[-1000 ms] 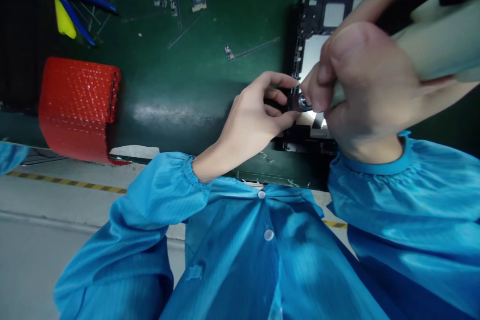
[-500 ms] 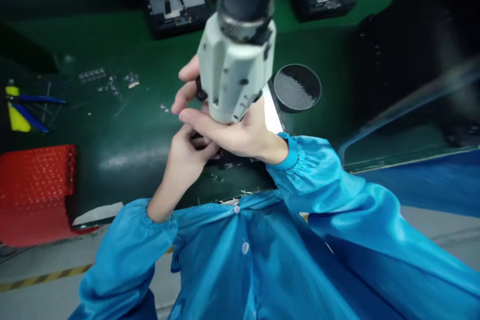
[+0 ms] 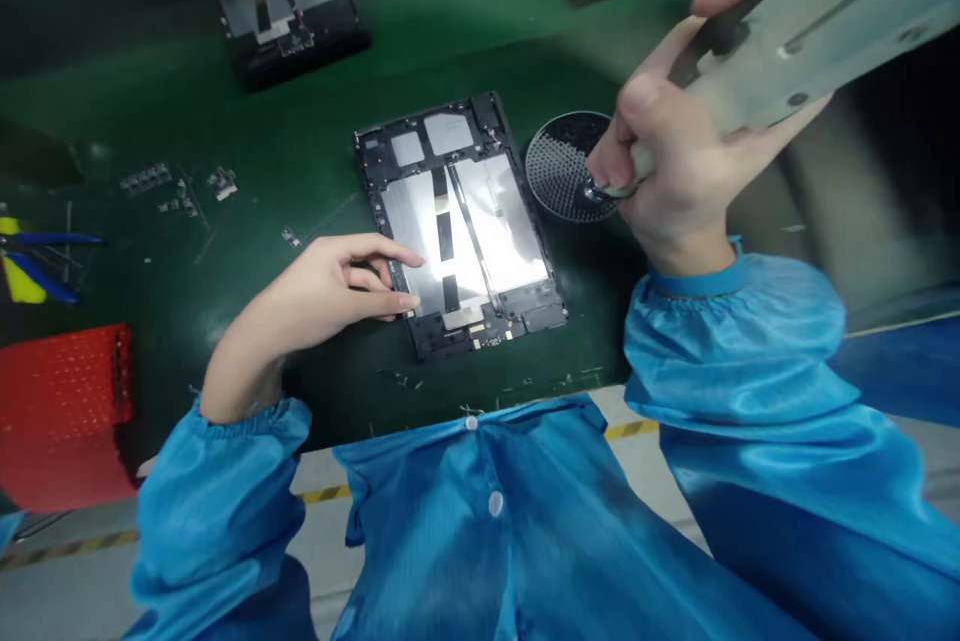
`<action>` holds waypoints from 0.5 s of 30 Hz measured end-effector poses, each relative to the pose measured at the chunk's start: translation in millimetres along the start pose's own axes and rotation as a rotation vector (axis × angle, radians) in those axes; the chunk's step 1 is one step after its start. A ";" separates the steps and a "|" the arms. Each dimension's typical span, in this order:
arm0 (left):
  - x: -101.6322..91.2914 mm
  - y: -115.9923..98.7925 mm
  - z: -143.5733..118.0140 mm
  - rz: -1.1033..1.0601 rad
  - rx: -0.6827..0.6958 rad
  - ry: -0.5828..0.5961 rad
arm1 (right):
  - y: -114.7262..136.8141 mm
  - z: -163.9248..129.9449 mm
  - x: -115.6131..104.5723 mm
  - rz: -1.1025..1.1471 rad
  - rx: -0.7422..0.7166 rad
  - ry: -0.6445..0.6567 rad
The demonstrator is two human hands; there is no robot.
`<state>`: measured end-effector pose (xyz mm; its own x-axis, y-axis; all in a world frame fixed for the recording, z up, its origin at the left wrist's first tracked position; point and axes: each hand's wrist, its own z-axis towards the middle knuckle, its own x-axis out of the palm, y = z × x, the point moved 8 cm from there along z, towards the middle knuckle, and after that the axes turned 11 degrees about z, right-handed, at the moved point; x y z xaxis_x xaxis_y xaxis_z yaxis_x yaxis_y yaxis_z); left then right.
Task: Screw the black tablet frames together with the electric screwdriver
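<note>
Right grip point(image 3: 675, 171) clasps grey electric screwdriver point(image 3: 795, 41), tip over round black screw dish point(image 3: 559, 166); left grip point(image 3: 330, 281), fingers loose and empty, steadies open black tablet chassis point(image 3: 457, 221).

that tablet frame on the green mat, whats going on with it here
A person in a blue smock is working on an opened tablet frame lying flat on the green mat. Their left hand rests fingertips on the frame's left edge, steadying it. Their right hand grips a grey electric screwdriver, its tip down in a round black perforated dish just right of the frame. Two more frames lie further back, with red bubble wrap at the left.
</note>
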<state>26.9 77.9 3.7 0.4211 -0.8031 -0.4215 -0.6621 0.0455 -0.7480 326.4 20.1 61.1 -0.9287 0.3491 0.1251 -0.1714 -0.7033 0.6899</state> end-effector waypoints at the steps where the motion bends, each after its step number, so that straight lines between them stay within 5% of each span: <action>1: -0.7 1.0 0.7 -0.006 0.002 -0.003 | 0.4 -0.5 2.2 0.002 0.024 0.000; 15: 2.8 -0.6 4.6 -0.019 0.100 -0.023 | 9.6 -0.7 7.8 -0.088 0.081 0.037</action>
<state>31.3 78.4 0.6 0.4478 -0.7906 -0.4175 -0.5894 0.0901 -0.8028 317.3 15.6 68.2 -0.9229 0.3832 0.0361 -0.2272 -0.6180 0.7527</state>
